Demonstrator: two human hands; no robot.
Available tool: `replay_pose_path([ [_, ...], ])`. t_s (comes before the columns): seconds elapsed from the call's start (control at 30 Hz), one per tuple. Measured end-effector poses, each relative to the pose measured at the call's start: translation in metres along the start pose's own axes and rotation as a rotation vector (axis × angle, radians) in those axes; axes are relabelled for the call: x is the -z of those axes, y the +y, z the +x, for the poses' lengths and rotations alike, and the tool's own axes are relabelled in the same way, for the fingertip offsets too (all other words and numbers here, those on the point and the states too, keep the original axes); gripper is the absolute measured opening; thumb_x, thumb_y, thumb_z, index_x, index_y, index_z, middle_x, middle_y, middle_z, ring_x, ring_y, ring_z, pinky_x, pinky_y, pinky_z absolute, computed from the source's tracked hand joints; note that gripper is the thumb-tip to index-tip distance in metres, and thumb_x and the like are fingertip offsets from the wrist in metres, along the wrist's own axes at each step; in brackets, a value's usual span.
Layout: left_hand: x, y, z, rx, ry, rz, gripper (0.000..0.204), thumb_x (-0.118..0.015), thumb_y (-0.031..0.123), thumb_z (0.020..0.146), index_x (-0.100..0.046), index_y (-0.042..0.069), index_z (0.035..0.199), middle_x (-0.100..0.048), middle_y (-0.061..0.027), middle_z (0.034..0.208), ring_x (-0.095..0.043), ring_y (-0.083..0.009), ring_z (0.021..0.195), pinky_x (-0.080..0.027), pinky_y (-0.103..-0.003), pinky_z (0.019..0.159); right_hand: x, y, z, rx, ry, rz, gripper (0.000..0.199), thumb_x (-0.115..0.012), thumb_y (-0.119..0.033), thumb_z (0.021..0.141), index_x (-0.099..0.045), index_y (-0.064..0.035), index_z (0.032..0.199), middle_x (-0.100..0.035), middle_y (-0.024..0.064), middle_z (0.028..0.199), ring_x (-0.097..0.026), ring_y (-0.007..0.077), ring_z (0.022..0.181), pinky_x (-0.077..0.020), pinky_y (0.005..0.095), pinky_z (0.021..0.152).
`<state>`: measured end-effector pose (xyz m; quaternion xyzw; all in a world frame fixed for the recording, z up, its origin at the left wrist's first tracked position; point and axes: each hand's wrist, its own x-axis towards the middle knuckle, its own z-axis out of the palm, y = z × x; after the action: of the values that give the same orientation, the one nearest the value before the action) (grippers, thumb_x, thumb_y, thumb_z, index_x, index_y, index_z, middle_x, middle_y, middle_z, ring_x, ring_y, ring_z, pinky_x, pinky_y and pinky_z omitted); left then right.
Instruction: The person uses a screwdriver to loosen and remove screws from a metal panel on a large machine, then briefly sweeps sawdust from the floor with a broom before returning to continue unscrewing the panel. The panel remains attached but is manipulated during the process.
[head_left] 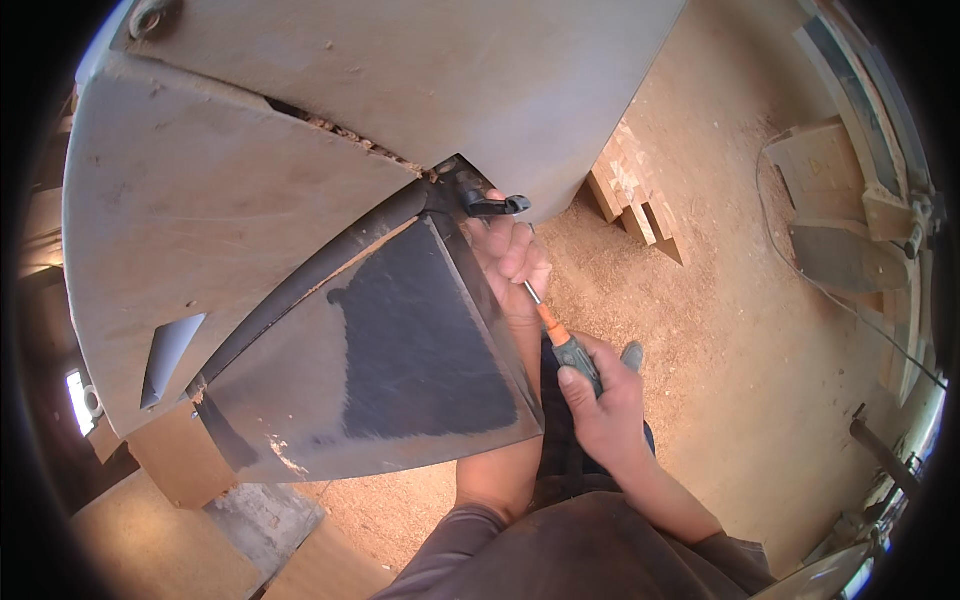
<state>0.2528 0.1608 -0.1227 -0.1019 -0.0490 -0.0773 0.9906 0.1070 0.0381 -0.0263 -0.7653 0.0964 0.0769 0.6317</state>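
My right hand (610, 405) grips a screwdriver (573, 358) with an orange and dark grey handle. Its metal shaft slants up and left to my left hand (515, 258). The fingers of that hand are curled in at the corner of a dusty metal machine table (300, 400), just below a black lever handle (497, 207). What they close on is hidden, as is the screwdriver's tip. My left forearm passes beneath the table's edge. A dark, dust-free patch (420, 330) shows on the wedge-shaped part of the table nearest me.
Larger dusty panels (230, 210) spread to the left and far side, with a debris-filled gap (345, 132) between them. Sawdust covers the floor (690, 360). Wooden blocks (635, 190) lie beyond my hands. Boards (830, 170) and a thin cable (775, 235) are at the right.
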Motion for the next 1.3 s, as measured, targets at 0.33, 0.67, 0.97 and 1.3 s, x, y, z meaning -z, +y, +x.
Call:
replay_pose_path([
  [0.33,-0.012,-0.001,-0.012,0.045,0.003,0.092,0.042,-0.050,0.024,0.110,-0.049,-0.007,0.139,-0.067,-0.0109,0.083,-0.063,-0.0176,0.067,-0.053,-0.028,0.050,-0.017,0.002,-0.006,-0.003,0.047,0.000,0.033,-0.070,-0.018,0.098,-0.065,0.0057,0.121,-0.068,0.0141,0.086,-0.068,0.0244,0.076,-0.0549,0.0352,0.072],
  [0.67,-0.010,-0.044,-0.097,0.057,0.157,0.470,0.031,-0.049,0.034,0.110,-0.066,0.010,0.119,-0.067,-0.0066,0.081,-0.066,-0.0268,0.089,-0.053,-0.047,0.093,-0.003,0.009,0.002,-0.246,-0.045,0.291,0.022,-0.070,-0.013,0.096,-0.063,0.0033,0.109,-0.062,0.0063,0.074,-0.058,0.0151,0.061,-0.0435,0.0287,0.057],
  [0.97,-0.032,-0.038,-0.096,0.058,0.149,0.708,0.029,-0.051,0.029,0.110,-0.062,0.006,0.122,-0.071,-0.0173,0.095,-0.067,-0.0363,0.104,-0.048,-0.053,0.104,-0.007,-0.015,0.002,0.006,0.025,-0.570,0.024,-0.068,-0.004,0.082,-0.062,-0.0018,0.105,-0.069,0.0237,0.078,-0.069,0.0452,0.072,-0.0539,0.0486,0.069],
  [1.3,-0.033,-0.025,-0.124,0.218,0.205,0.747,0.037,-0.056,0.034,0.107,-0.058,0.002,0.125,-0.069,-0.0259,0.105,-0.065,-0.0403,0.111,-0.051,-0.053,0.099,-0.018,-0.001,0.001,-0.066,0.000,-0.227,0.048,-0.069,0.002,0.082,-0.064,-0.0084,0.128,-0.069,0.0182,0.091,-0.073,0.0364,0.090,-0.0566,0.0394,0.080],
])
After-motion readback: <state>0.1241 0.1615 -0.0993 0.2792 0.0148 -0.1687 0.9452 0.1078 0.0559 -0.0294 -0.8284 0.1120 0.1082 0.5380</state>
